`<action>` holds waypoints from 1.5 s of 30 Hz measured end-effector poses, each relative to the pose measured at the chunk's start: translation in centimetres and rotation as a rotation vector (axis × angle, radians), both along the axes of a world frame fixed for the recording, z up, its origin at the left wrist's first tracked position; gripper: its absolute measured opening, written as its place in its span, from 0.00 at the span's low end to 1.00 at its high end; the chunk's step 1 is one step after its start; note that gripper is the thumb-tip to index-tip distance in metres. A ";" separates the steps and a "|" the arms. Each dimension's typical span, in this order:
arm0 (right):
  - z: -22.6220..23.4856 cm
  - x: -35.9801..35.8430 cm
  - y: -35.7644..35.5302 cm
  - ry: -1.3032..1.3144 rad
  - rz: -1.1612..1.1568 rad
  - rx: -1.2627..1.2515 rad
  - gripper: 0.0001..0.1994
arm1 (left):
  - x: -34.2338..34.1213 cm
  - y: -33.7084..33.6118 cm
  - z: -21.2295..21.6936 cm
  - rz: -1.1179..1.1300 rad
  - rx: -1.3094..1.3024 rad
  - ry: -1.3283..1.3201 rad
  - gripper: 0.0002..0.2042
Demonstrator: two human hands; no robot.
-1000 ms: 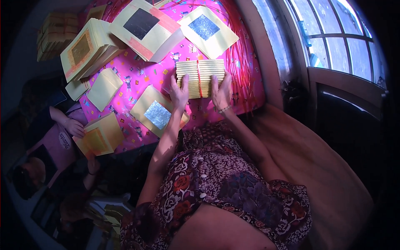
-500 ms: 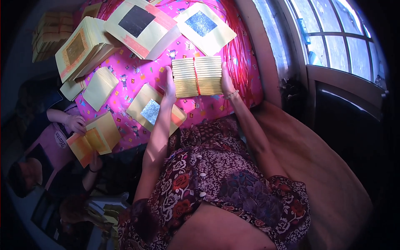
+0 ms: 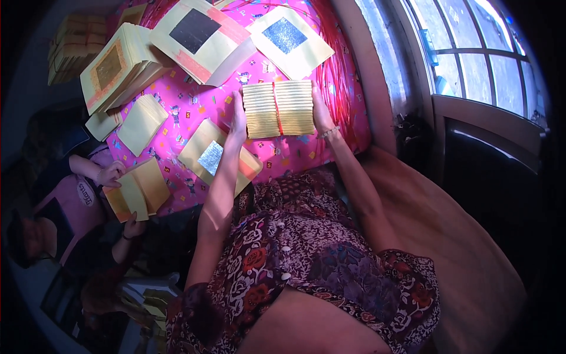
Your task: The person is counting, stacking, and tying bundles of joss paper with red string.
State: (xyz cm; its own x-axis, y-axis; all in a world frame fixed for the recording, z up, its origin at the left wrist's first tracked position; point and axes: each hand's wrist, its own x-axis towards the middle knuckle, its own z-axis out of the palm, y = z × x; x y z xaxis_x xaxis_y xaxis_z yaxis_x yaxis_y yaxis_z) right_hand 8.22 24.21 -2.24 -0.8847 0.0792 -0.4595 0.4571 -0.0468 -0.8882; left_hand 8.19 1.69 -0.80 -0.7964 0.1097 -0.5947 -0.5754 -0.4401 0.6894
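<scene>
Between my two hands is a thick bundle of folded yellow paper (image 3: pixel 259 112), with a red tie running around its middle. My left hand (image 3: pixel 237 120) presses along its left end and my right hand (image 3: pixel 322 113) along its right end. The undersides of both hands' fingers are partly hidden by the bundle. Just beyond it lies a cream sheet with a silver square (image 3: pixel 285 35). Under my left forearm is another stack of sheets with a silver square (image 3: pixel 210 156).
The table has a pink patterned cover (image 3: pixel 171 133). Long red ties (image 3: pixel 339 94) run along its right side. Taller paper stacks (image 3: pixel 121 71) and a sheet with a dark square (image 3: pixel 194 29) lie at the far left. At left, a co-worker handles a yellow sheet (image 3: pixel 144 189).
The bundle stays almost in place between my hands. At the left, the co-worker's sheet now has a pale flap folded over its middle.
</scene>
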 end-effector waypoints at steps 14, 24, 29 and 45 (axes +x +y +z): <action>4.2 2.5 0.4 0.014 -0.099 0.153 0.15 | 1.7 -0.7 -1.9 -0.015 -0.080 -0.067 0.36; 3.2 3.4 -0.1 0.103 -0.117 0.152 0.15 | 1.1 0.2 1.6 0.015 -0.150 -0.166 0.34; 2.8 2.8 0.4 0.083 -0.081 0.116 0.14 | 1.4 -1.0 -0.5 -0.034 -0.121 -0.091 0.36; 2.1 -1.1 -2.2 0.224 0.060 0.102 0.22 | 0.5 0.8 0.5 -0.019 -0.353 0.320 0.26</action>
